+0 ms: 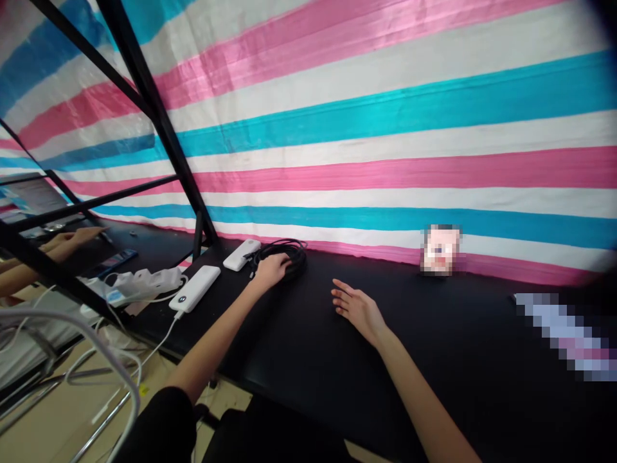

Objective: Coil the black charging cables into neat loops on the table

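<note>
My left hand (271,270) reaches out over the black table (434,347) and rests on a coil of black cable (284,254), fingers curled onto it. My right hand (355,307) hovers just above the table to the right of the coil, fingers stretched out and apart, holding nothing. Two white power banks lie left of the coil: the nearer one (195,288) with a white cord plugged in, the farther one (241,254) touching the cable.
A white power strip (144,283) with cords lies at the table's left end. A black metal frame (159,122) slants up at left. Another person's hand (72,239) works at a laptop (33,196) beyond it. A striped tarp (385,128) backs the table. Blurred items sit at right.
</note>
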The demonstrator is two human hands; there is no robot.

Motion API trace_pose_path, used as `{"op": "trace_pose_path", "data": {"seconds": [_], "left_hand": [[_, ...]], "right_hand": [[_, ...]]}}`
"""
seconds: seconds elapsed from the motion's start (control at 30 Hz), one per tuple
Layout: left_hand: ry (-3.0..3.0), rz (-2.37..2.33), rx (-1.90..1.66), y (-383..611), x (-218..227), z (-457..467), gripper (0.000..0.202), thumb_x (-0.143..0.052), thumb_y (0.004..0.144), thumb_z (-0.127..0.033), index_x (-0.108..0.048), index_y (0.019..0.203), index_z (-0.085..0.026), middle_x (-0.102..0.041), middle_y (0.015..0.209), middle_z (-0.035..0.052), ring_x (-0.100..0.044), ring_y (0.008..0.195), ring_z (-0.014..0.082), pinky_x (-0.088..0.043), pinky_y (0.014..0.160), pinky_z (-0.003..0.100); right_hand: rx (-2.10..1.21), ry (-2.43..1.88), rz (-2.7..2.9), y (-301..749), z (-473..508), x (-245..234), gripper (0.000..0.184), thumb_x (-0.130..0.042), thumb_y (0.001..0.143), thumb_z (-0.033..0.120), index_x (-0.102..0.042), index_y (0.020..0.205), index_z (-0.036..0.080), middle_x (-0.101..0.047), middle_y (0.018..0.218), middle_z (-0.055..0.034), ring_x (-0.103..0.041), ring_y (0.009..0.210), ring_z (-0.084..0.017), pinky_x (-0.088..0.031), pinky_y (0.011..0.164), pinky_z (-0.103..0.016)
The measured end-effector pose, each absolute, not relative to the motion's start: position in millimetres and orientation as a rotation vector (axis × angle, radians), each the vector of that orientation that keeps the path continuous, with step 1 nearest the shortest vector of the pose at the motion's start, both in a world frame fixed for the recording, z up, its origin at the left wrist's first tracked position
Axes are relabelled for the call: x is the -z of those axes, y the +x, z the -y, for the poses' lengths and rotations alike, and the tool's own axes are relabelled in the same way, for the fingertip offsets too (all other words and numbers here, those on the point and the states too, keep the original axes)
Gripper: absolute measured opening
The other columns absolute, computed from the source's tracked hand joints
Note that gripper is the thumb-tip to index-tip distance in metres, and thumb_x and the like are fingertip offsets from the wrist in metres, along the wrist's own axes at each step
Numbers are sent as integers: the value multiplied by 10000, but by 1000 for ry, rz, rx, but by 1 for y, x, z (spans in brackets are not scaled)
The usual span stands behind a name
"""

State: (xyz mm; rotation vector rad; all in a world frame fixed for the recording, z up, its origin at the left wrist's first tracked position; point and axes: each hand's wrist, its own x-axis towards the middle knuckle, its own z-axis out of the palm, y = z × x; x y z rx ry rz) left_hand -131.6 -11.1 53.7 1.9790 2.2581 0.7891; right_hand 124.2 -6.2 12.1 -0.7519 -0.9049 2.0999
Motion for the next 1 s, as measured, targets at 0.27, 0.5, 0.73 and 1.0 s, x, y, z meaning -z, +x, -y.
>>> {"op": "trace_pose_path", "data": {"seconds": [0.27, 0.5, 0.73, 1.0], "left_hand": [[1651, -2710, -1399, -159, -117, 9, 319, -321, 924, -247, -606, 1026, -147, -672, 896, 114, -546, 967, 258, -384, 843, 361], [1954, -2333, -1443, -147, -124, 18, 369, -338, 922, -370, -585, 1101, -162, -696, 825, 50, -592, 848, 197, -425, 746, 283], [1966, -2370, -900, -170, -81, -6, 429, -347, 914, -428, -620, 1077, -140, -645, 1111, 123, -548, 1071, 266, -357, 943, 415], [1740, -2524, -699, -200, -43, -40, 333, -564, 847, -321, -551, 1133, -151, -571, 1160, 91, -565, 1021, 225, -467, 863, 454]], "right_hand": [[-2106, -742, 916, 125, 5, -11, 322, -548, 748, 282, -672, 1037, 213, -661, 911, -43, -578, 744, -166, -424, 645, -255], [-2074, -806, 996, 122, 8, -13, 295, -573, 753, 277, -680, 1022, 222, -659, 922, -33, -584, 757, -148, -429, 659, -243], [-2061, -823, 1068, 118, 1, -6, 258, -594, 755, 232, -677, 998, 214, -652, 867, -30, -587, 731, -140, -446, 639, -232], [-2163, -759, 845, 118, -16, 4, 226, -559, 793, 245, -688, 976, 212, -658, 840, -46, -588, 686, -138, -471, 629, -234]]}}
